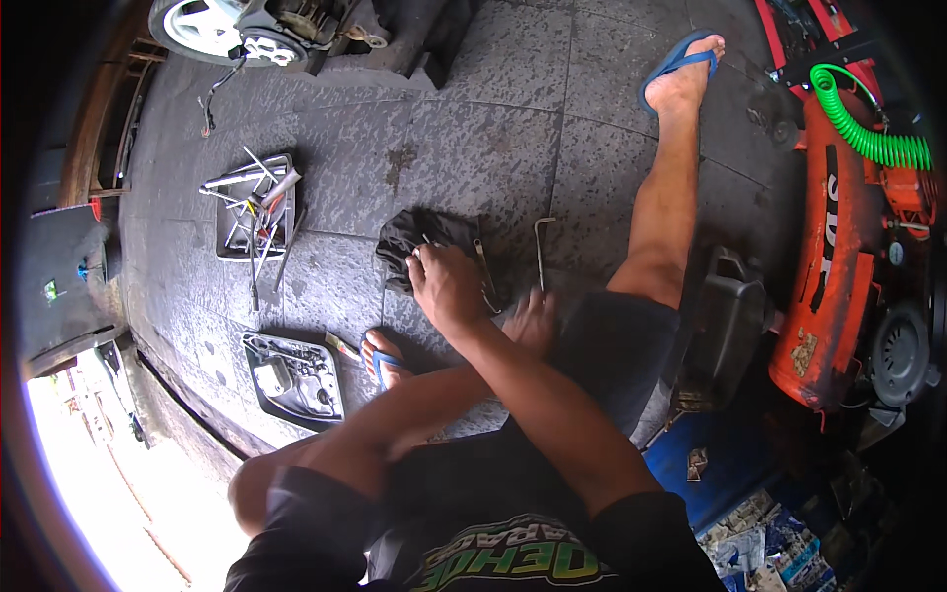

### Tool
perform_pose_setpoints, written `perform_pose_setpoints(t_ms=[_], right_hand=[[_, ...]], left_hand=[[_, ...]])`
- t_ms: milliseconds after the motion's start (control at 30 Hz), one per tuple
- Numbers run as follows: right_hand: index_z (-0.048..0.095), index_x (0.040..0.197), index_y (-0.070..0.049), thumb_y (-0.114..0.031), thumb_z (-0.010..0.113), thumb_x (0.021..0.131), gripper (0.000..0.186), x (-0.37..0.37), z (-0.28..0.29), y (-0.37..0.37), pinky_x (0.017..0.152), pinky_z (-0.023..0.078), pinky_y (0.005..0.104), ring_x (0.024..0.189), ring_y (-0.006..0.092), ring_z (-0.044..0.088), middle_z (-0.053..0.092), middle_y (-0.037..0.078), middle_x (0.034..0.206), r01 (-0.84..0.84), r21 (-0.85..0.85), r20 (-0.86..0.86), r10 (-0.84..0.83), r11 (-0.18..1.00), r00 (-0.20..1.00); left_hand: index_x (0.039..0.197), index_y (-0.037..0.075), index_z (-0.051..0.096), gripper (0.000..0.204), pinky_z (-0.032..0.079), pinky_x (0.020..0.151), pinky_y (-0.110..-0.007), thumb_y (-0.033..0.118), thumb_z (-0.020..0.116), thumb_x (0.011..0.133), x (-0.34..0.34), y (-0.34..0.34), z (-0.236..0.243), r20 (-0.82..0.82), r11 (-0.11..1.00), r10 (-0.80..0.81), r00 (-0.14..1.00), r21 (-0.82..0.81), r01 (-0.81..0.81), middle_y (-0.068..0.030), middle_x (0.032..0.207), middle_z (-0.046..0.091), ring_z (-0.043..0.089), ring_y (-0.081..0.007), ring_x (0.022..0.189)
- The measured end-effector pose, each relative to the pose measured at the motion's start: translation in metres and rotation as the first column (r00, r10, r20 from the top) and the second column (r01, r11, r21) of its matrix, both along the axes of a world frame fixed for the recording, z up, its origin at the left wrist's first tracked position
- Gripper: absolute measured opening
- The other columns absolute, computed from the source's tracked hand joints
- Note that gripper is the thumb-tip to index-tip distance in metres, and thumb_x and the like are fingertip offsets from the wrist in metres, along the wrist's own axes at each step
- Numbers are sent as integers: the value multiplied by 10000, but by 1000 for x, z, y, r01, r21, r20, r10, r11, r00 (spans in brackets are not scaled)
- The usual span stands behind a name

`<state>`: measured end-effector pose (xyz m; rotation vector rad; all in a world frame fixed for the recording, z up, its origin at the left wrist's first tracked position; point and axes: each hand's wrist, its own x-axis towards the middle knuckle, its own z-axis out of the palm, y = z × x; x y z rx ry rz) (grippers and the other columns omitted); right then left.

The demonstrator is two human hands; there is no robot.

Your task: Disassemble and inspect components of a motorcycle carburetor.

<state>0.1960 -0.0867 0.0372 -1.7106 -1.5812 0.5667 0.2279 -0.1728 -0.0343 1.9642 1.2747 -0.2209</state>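
Observation:
My forearms cross in front of me. My right hand is closed over a crumpled dark cloth on the floor. A thin shiny bit shows at its fingertips, but I cannot make out what it is. Beyond it and to the right, my left hand is smeared by motion, low over the floor. Just past its fingers lies a long L-shaped metal bar; whether they touch is unclear. A slim wrench lies between the cloth and that bar.
To the left stands a tray heaped with metal tools; nearer is a black tray of small parts. A motorcycle wheel is at the back left. On the right are a red compressor tank, green coiled hose and dark jug.

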Motion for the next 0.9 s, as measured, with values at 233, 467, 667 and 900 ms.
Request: perform_pose_setpoints(t_ms=[233, 467, 667, 900], right_hand=[[630, 807, -31, -267, 627, 895, 252, 3, -1, 11, 667, 502, 489, 723, 387, 629, 639, 198, 747, -73, -95, -75, 66, 993, 995], [662, 841, -12, -274, 619, 904, 273, -1, 1, 16, 692, 502, 496, 771, 411, 643, 662, 224, 794, -129, -183, 3, 132, 975, 991], [662, 863, 12, -314, 614, 916, 334, 4, 2, 14, 681, 512, 473, 794, 431, 652, 667, 246, 820, -189, -245, -15, 191, 951, 982], [667, 896, 8, -328, 605, 919, 342, 1, -2, 15, 697, 519, 459, 817, 430, 656, 673, 246, 853, -161, -238, 35, 174, 958, 984]], left_hand=[[1254, 21, 516, 461, 472, 894, -510, 337, 576, 923, 54, 59, -68, 0, 711, 638, 770, 384, -589, -217, 1181, 561, 568, -415, 1082], [1179, 40, 579, 404, 495, 850, -477, 367, 515, 950, 22, 1, -83, -38, 876, 466, 884, 163, -455, -206, 999, 636, 625, -379, 971], [1111, 47, 602, 331, 521, 773, -450, 320, 482, 968, -53, -59, -11, -125, 990, 135, 983, 60, -128, -178, 850, 674, 678, -339, 805], [1010, -6, 605, 249, 536, 649, -432, 202, 593, 872, -142, -49, 73, 55, 609, 772, 633, 223, -761, -200, 803, 687, 677, -373, 715]])
